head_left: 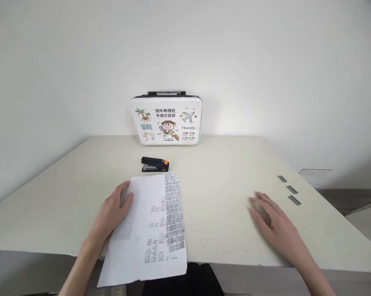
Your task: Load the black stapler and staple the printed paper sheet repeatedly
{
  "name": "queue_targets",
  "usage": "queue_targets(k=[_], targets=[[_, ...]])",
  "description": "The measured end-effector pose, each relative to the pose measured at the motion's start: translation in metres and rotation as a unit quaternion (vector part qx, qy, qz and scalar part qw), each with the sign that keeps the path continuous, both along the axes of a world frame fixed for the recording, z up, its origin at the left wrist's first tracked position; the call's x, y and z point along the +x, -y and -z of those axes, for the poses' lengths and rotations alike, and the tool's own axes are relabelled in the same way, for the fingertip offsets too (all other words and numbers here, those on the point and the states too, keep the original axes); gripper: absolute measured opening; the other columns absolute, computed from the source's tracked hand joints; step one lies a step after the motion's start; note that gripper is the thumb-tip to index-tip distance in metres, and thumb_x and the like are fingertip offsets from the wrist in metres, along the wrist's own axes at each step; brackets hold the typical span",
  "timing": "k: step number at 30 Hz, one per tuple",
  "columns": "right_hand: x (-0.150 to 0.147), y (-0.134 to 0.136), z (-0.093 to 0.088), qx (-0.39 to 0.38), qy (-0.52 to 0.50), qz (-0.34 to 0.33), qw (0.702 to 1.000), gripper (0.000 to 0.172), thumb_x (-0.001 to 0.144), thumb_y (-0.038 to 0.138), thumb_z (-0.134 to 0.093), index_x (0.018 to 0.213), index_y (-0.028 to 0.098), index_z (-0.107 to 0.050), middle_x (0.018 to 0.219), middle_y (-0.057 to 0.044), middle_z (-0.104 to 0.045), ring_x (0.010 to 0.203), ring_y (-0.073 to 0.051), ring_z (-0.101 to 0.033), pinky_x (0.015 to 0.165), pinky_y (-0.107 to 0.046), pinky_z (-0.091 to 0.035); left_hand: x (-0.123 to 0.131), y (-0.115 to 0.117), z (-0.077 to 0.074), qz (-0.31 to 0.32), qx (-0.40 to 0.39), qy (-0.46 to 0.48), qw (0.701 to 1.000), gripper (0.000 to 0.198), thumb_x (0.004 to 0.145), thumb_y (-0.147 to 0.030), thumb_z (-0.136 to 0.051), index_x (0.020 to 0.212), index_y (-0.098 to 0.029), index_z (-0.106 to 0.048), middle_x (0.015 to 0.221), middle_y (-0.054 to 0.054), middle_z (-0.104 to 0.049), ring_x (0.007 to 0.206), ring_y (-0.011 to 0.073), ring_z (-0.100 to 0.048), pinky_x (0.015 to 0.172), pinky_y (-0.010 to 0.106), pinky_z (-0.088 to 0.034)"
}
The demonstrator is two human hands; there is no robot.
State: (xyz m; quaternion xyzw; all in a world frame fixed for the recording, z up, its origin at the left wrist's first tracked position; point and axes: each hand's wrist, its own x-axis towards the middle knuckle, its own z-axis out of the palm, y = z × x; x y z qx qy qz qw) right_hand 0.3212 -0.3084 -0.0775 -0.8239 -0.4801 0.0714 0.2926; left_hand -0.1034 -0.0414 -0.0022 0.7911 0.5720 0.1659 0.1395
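Note:
My left hand (113, 211) rests at the left edge of a printed paper sheet (154, 230), thumb on top of the sheet and fingers curled under its edge, gripping it. The sheet hangs partly over the table's near edge. A black stapler (155, 164) with an orange tip lies just behind the paper. My right hand (273, 224) lies flat on the table (222, 185), fingers stretched out and holding nothing, to the left of three staple strips (291, 189).
A small white suitcase-style case (167, 120) with cartoon prints and "TRAVEL" stands upright against the white wall at the table's back. The table's right edge drops to the floor, where a wall socket plate (314, 172) shows.

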Motion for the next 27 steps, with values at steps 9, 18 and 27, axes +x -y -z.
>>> queue_targets(k=[9, 18, 27], targets=[[0.000, 0.000, 0.001, -0.003, -0.001, -0.003, 1.000, 0.050, 0.104, 0.062, -0.041, 0.140, 0.032, -0.060, 0.165, -0.002, -0.046, 0.156, -0.033, -0.037, 0.108, -0.058, -0.054, 0.001, 0.000, -0.003, -0.002, -0.004, -0.017, 1.000, 0.059, 0.100, -0.056, -0.043, 0.149, -0.025, -0.051, 0.138, 0.009, -0.069, 0.110, 0.0334, -0.071, 0.097, 0.048, -0.055], [0.001, 0.000, 0.002, 0.005, 0.005, -0.003, 1.000, 0.049, 0.104, 0.060, -0.043, 0.139, 0.033, -0.061, 0.164, -0.002, -0.048, 0.155, -0.034, -0.038, 0.108, -0.058, -0.054, 0.012, -0.009, -0.012, -0.009, 0.045, -0.092, 0.995, 0.056, 0.102, -0.052, -0.036, 0.147, -0.021, -0.050, 0.144, 0.013, -0.064, 0.122, 0.0368, -0.065, 0.101, 0.053, -0.052], [0.003, -0.001, 0.000, 0.013, -0.012, -0.009, 1.000, 0.048, 0.104, 0.061, -0.044, 0.139, 0.034, -0.061, 0.164, -0.001, -0.047, 0.156, -0.033, -0.037, 0.110, -0.059, -0.053, 0.081, -0.096, -0.052, 0.210, 0.153, -0.206, 0.943, 0.049, 0.100, -0.037, -0.043, 0.143, -0.015, -0.052, 0.150, 0.017, -0.057, 0.144, 0.0339, -0.047, 0.119, 0.049, -0.035]])
